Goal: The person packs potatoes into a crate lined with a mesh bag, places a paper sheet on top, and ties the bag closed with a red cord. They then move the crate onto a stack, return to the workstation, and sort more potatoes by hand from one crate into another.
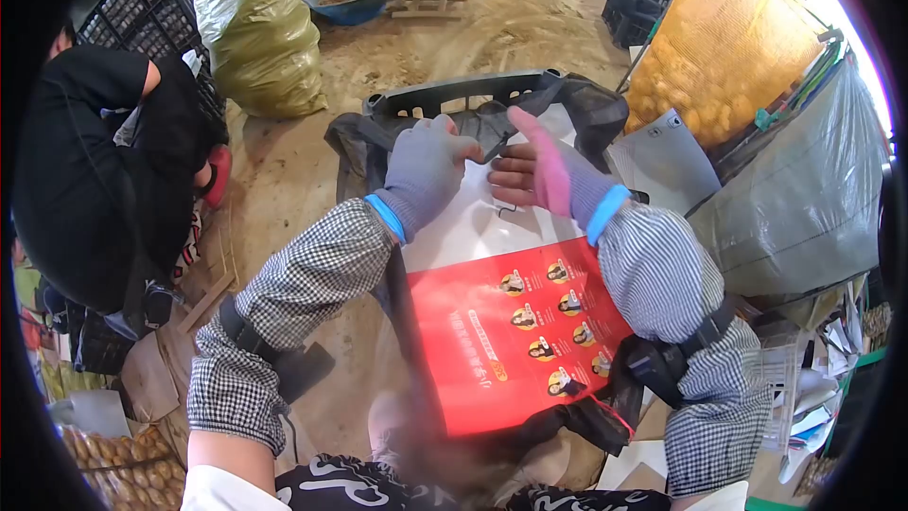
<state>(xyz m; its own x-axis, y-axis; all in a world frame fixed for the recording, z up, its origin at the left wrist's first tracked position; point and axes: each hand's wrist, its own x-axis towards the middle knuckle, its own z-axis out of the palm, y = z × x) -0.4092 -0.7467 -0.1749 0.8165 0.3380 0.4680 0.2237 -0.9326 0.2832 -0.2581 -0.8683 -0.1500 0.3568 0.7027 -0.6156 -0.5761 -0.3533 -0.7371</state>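
My left hand (426,170), in a grey knit glove, is closed near the far end of the crate, with a thin black cord (497,146) at its fingertips. Just to its right, my right hand (547,172), in a grey and pink glove, has its fingers stretched out and thumb raised, beside the cord. Below both hands lies a large sheet (435,341), white at the far end and red with small portraits nearer me. It covers a black plastic crate (463,91) draped with black fabric (598,114). What is under the sheet is hidden.
A person in black (85,170) crouches at left. Around me stand a full yellow-green sack (257,33), a blue basin (352,2), an orange mesh sack (714,47) and a grey plastic-covered bundle (804,170). Stacked crates (142,9) line the back.
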